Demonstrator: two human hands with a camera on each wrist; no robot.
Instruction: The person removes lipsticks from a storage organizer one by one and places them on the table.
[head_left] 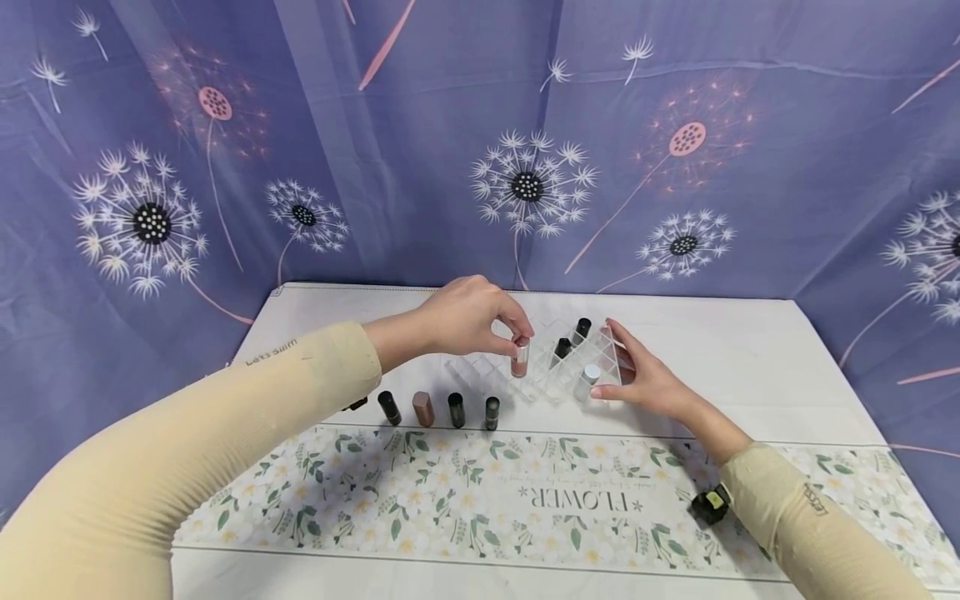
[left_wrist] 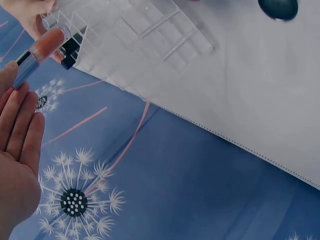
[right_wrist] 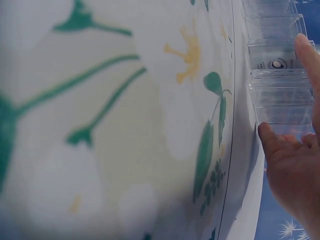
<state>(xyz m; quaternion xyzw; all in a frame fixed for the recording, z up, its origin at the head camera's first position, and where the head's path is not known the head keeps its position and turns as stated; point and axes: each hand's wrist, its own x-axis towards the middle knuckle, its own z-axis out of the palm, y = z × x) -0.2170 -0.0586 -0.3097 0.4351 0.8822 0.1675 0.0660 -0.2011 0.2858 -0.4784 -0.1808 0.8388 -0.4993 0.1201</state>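
My left hand (head_left: 472, 318) pinches a lipstick tube (head_left: 520, 358) between thumb and fingertips, above the clear divided lipstick organizer (head_left: 480, 372). In the left wrist view the lipstick tube (left_wrist: 49, 43) shows a peach-pink end and a shiny silvery part near the fingers. My right hand (head_left: 651, 379) grips the right end of the organizer, thumb at the front and fingers toward the back. Two black lipsticks (head_left: 581, 332) and one with a silvery cap (head_left: 589, 379) stand in compartments near that hand. The right wrist view shows the organizer's clear side (right_wrist: 282, 95) against the fingers.
In front of the organizer's left side stands a row of lipsticks: black ones (head_left: 457, 410) and a brown-pink one (head_left: 423, 408). A floral printed band (head_left: 420, 500) crosses the white table (head_left: 720, 350). A blue dandelion curtain (head_left: 420, 167) rises behind the table.
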